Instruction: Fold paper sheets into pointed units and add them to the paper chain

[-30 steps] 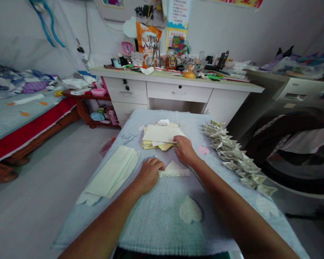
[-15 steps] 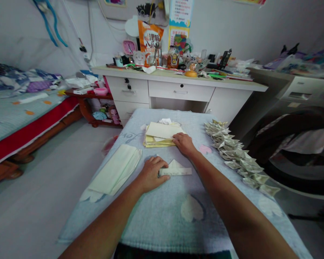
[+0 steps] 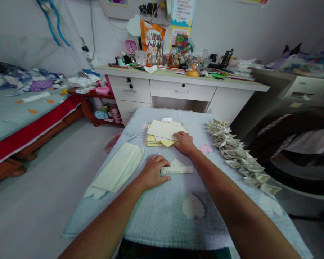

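My left hand (image 3: 154,172) rests on the cloth with thumb and fingers apart around the left end of a small folded paper (image 3: 179,169). That paper has a pointed top and a straight printed band along its bottom. Farther back, my right hand (image 3: 185,141) has its fingers closed at the right front corner of a stack of paper sheets (image 3: 160,130). The stack is cream on top and yellow below, with edges uneven. A yellow corner pokes out beside my right fingers. To the left lies a pile of pale green-white paper (image 3: 116,168).
A row of folded paper pieces (image 3: 232,153) runs along the right side of the cloth-covered table (image 3: 156,219). Crumpled white paper (image 3: 166,120) lies behind the stack. Beyond stands a cluttered white desk (image 3: 135,88). A washing machine (image 3: 299,90) is at right, a bed (image 3: 21,115) at left.
My right hand has shifted a yellow sheet at the stack's front, whose corner now sticks out. The top cream sheet sits slightly more tilted. My left hand stays by the folded paper.
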`<state>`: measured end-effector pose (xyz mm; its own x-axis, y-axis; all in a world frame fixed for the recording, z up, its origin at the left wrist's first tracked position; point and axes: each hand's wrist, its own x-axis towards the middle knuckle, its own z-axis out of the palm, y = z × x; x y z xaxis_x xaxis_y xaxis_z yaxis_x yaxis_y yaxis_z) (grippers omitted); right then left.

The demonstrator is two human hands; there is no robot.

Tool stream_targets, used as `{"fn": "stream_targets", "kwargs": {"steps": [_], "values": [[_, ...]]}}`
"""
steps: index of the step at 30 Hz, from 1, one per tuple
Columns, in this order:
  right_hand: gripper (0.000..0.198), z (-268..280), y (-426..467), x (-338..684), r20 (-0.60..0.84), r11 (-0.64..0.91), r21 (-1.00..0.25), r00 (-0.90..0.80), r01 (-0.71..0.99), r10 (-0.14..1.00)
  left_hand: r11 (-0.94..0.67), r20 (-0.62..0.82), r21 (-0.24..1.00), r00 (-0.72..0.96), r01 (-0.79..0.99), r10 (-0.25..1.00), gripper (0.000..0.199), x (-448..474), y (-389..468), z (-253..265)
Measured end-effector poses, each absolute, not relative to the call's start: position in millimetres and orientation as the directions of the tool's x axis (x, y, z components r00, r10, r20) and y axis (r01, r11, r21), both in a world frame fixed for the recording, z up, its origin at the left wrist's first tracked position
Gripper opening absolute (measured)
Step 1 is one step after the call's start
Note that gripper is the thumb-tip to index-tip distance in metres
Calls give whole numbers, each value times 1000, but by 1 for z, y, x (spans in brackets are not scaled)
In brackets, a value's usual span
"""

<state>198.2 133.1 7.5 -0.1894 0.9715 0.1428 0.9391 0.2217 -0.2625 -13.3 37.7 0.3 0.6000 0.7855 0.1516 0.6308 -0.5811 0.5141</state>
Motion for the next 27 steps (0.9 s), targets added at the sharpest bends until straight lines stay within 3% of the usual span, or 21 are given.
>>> {"fn": "stream_targets", "kwargs": {"steps": [7, 19, 23, 27], "values": [[37, 15, 141, 198, 93, 195, -298, -175, 934, 980, -571, 147, 523, 593, 633, 791, 29, -14, 37, 1], [42, 18, 138, 200, 63, 190, -302, -179, 934, 982, -594, 177, 519, 602, 615, 779, 25, -13, 38, 0], [55, 25, 121, 204, 117, 262, -294, -237, 919, 964, -622, 202, 501, 618, 601, 760, 24, -13, 38, -1], [45, 36, 87, 211, 201, 409, -314, -361, 857, 911, -636, 223, 499, 622, 589, 751, 30, -14, 37, -2]]}}
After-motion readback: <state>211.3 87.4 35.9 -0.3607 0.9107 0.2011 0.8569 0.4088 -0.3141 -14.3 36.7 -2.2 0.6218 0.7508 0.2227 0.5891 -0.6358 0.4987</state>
